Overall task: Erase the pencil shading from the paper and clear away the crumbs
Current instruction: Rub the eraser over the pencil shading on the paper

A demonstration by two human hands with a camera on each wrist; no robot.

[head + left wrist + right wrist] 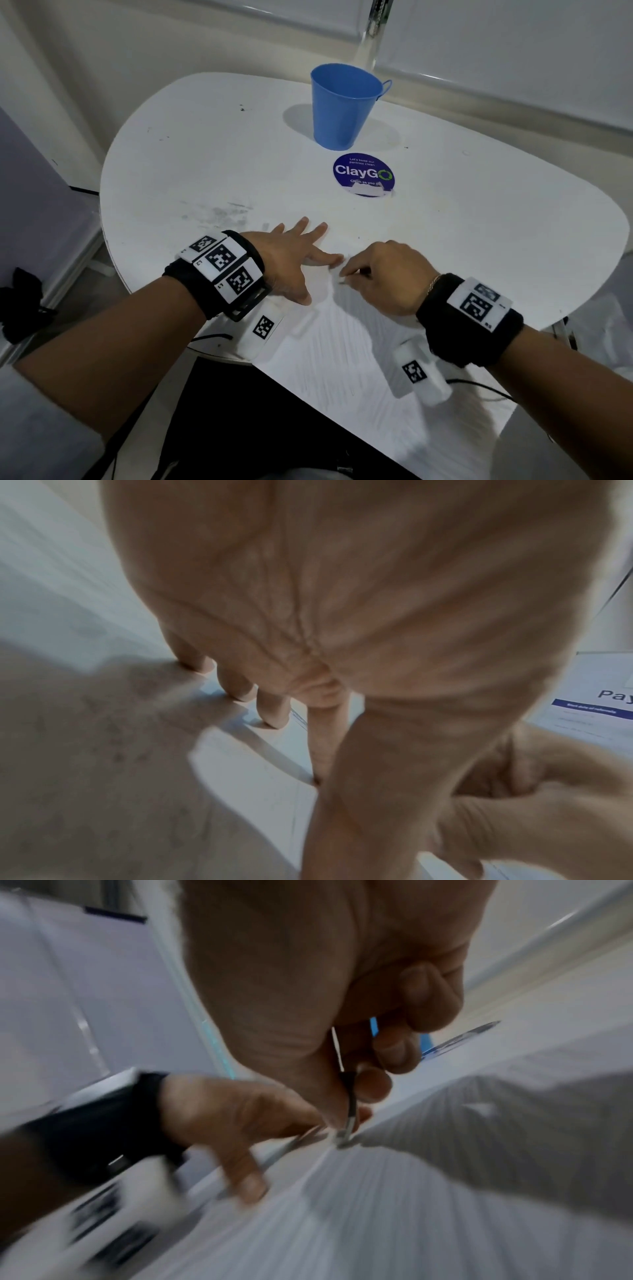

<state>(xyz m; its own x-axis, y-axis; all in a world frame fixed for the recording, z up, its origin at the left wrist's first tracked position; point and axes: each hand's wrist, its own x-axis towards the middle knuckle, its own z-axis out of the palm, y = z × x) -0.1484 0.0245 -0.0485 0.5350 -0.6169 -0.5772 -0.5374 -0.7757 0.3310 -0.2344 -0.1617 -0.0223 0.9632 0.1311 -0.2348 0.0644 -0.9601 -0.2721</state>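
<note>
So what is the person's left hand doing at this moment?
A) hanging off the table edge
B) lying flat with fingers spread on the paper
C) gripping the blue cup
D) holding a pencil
B: the left hand lies flat, fingers spread, on the paper, well short of the blue cup.

Both forearms were bare. The left wrist [219,270] wore a black band carrying white blocks printed with black square markers; the right wrist [472,318] wore the same, plus a thin bracelet [434,281].
</note>
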